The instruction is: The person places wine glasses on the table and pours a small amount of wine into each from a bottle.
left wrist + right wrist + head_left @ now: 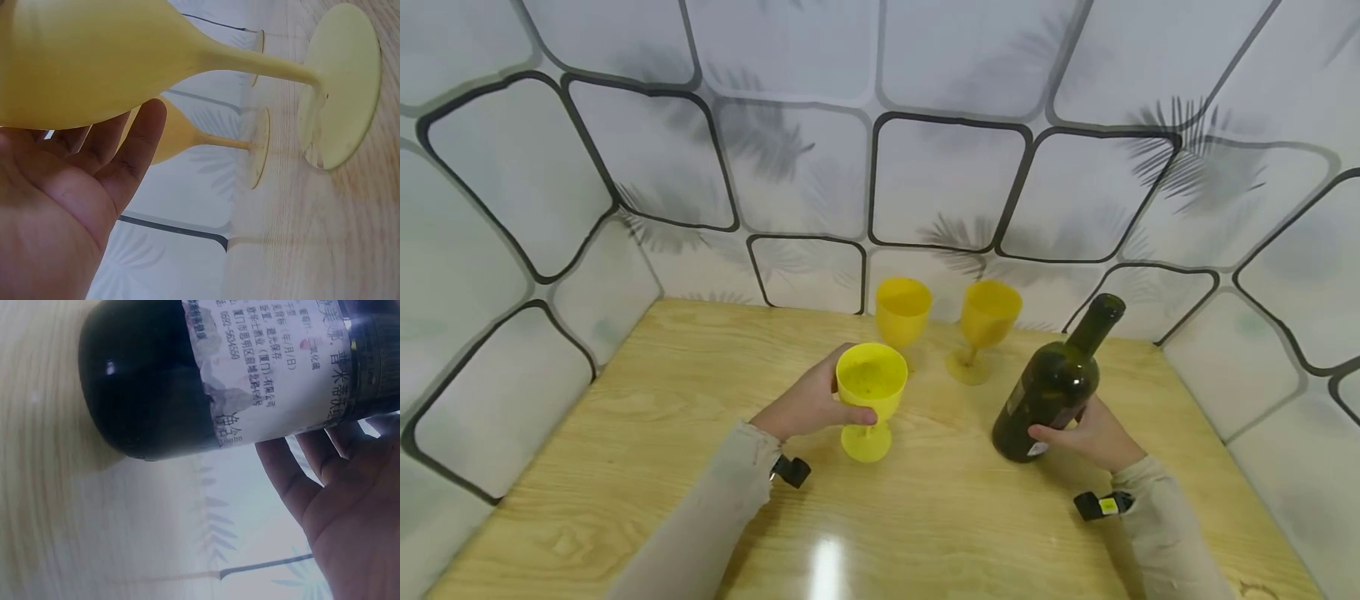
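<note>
My left hand grips the bowl of a yellow goblet, its thumb across the near side. In the left wrist view, that goblet's stem and round foot show at the tabletop, below the fingers. Farther right, my right hand holds a dark green wine bottle low on its body, thumb in front. The bottle's neck points up and leans to the right in the head view. A white printed label, torn along one edge, shows in the right wrist view; part of the bottle is out of frame there.
Behind the held goblet stand two more yellow goblets, one partly hidden by it and another to its right. The wooden tabletop meets patterned white walls at the back and both sides.
</note>
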`<state>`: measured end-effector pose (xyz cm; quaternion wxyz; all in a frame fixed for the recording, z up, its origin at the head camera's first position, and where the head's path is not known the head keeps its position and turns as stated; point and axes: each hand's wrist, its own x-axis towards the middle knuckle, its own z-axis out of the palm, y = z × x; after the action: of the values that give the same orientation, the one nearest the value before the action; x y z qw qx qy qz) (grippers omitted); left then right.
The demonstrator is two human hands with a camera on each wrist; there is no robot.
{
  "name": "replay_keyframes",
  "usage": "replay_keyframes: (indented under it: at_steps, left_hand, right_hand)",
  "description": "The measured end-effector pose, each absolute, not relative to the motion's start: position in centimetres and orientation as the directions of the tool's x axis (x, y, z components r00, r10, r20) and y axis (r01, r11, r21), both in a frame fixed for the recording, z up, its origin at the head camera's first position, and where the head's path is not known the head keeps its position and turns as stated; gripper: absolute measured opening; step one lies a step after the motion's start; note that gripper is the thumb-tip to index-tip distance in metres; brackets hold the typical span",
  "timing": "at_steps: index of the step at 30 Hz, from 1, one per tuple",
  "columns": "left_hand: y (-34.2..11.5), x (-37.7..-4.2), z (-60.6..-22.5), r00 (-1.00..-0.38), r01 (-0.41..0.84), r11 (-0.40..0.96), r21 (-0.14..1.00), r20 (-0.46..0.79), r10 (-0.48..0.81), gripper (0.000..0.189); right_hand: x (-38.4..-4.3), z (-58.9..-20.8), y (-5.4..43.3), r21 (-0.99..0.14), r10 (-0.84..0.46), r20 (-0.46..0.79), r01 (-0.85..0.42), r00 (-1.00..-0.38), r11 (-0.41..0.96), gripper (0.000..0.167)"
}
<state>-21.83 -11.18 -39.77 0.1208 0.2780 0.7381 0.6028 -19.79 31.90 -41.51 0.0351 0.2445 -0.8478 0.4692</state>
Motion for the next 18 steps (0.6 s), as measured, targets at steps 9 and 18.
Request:
replay_keyframes:
  at_steps: [9, 18]
  left_hand:
    - [-10.91, -21.42, -39.79, -0.817, 0.261, 0.12, 0.958, 0.153, 0.557, 0.105]
    - [-10.76, -21.5, -39.96, -0.828, 0.261, 0.07, 0.963, 0.187, 0.528, 0.115]
  right_hand:
    - [-19.54, -41.95, 31.44, -0.768, -0.495, 0.35, -0.546, -0.795, 0.334, 0.069]
    - [-19.81, -41.9, 31.16, -0.767, -0.529, 0.362, -0.568, -0.767, 0.298, 0.068]
